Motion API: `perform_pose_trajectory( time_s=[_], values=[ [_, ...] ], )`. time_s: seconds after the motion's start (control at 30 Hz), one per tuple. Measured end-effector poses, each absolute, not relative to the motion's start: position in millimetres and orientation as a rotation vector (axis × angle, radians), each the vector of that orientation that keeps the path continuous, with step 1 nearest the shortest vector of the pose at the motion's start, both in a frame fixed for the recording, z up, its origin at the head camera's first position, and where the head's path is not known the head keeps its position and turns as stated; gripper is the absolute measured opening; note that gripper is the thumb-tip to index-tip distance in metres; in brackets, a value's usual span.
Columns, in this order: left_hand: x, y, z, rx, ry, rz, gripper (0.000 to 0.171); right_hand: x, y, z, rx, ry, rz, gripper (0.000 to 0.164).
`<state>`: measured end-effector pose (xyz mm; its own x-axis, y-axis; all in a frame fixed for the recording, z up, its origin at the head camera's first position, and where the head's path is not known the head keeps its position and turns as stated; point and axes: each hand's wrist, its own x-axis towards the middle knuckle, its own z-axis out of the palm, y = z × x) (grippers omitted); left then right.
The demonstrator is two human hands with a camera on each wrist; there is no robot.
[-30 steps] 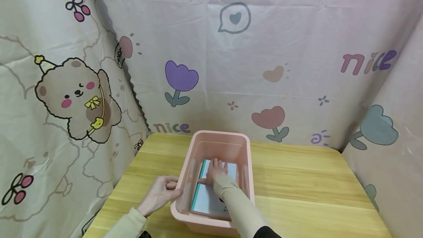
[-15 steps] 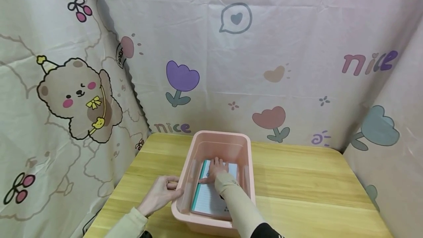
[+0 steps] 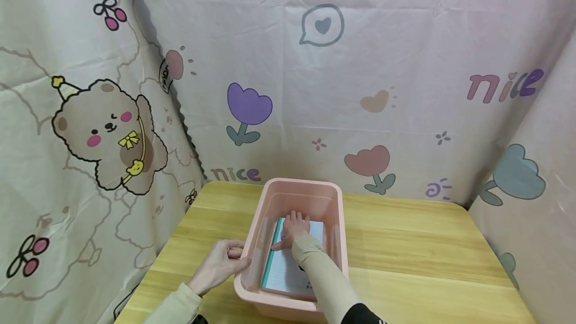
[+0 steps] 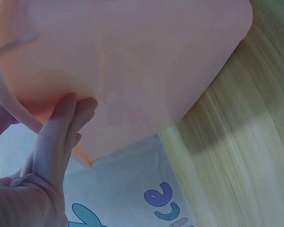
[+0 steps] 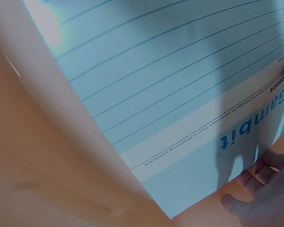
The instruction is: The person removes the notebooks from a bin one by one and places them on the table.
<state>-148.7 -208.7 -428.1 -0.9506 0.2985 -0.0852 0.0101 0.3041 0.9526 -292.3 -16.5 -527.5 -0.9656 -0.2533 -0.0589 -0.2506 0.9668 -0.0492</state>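
A pink plastic bin [image 3: 300, 184] stands on the wooden table. My left hand [image 3: 219, 264] grips its left rim; in the left wrist view fingers [image 4: 57, 137] lie along the outer wall and the rim runs between them and the thumb. Inside the bin lies a pale blue notebook [image 3: 283, 274] with ruled lines, a teal spine and "Gambit" printed on its cover. My right hand [image 3: 294, 231] reaches in over its far part, thumb at the spine side. The right wrist view shows that hand's fingers [image 5: 255, 182] bent at the notebook's end edge.
The wooden table [image 3: 414, 249] extends to both sides of the bin. A printed cloth [image 3: 315, 89] hangs behind it, and another cloth with a bear [image 3: 108, 134] hangs at the left. The bin's walls rise around my right hand.
The view has shifted very slightly. Both hands, the bin and the notebook keep practically the same places.
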Motion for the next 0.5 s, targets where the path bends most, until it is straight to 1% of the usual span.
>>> perform_pose_trajectory(
  time_s=[0.2,0.5],
  values=[
    [-148.8,-209.3,-429.6,0.280,2.321,1.695,0.049,-291.0,-19.3,-522.6,-0.435,3.070,0.090,0.112],
    [-150.4,-208.2,-429.4,0.272,2.343,1.681,0.049,-294.3,-16.8,-525.6,-0.469,3.093,0.038,0.112]
  ],
)
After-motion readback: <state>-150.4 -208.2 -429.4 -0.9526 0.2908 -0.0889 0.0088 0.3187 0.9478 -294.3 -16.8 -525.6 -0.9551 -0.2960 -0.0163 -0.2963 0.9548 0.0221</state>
